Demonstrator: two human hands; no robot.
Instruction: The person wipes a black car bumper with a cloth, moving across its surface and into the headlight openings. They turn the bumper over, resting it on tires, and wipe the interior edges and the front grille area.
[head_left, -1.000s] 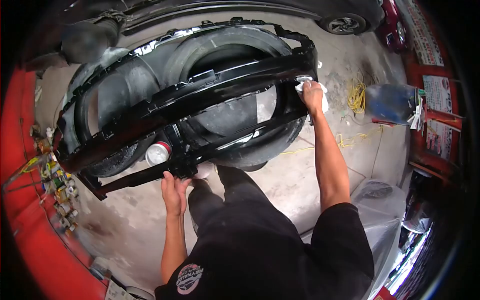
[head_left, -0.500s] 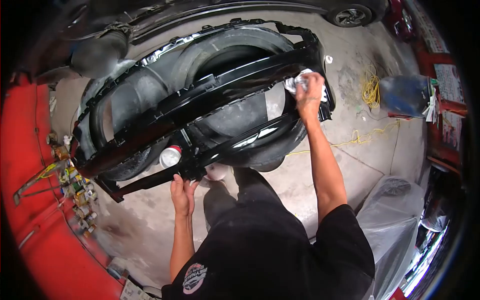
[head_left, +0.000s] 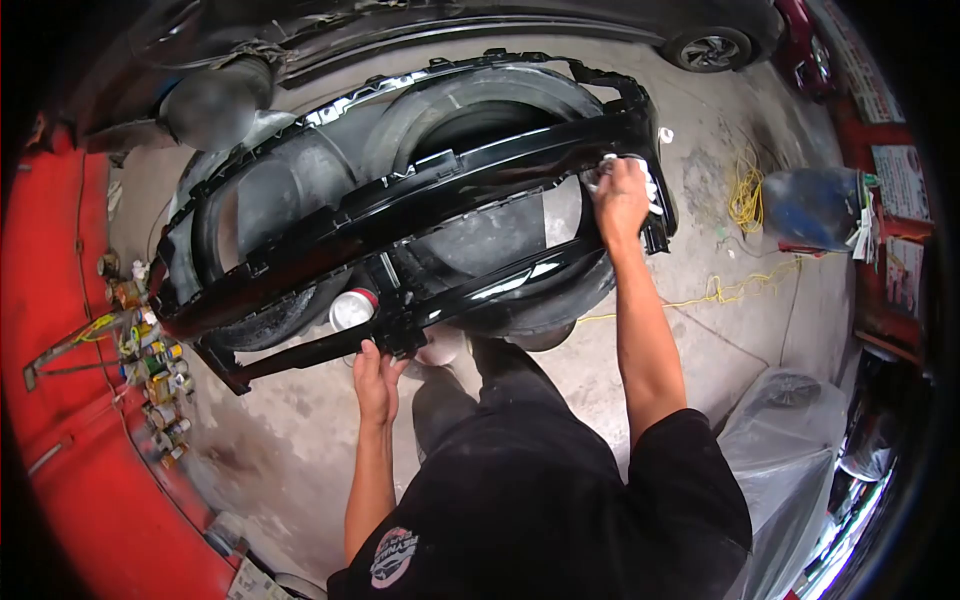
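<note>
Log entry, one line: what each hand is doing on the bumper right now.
left hand: fingers grip bumper lower edge | right hand: presses cloth on bumper's right end | bumper: lies across tyres

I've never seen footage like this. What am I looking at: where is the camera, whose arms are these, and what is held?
No machine here: a person wears one camera on the head, so the round, bent picture looks down past a black shirt at that person's own bare arms. The left hand grips the lower edge of a glossy black plastic car bumper, which lies across grey rubber tyres on the concrete floor. The right hand presses a crumpled white cloth against the bumper's right end. A white can with a red rim shows through a gap in the bumper. Small tins line the red wall on the left; a yellow cord and a blue drum are on the right.
</note>
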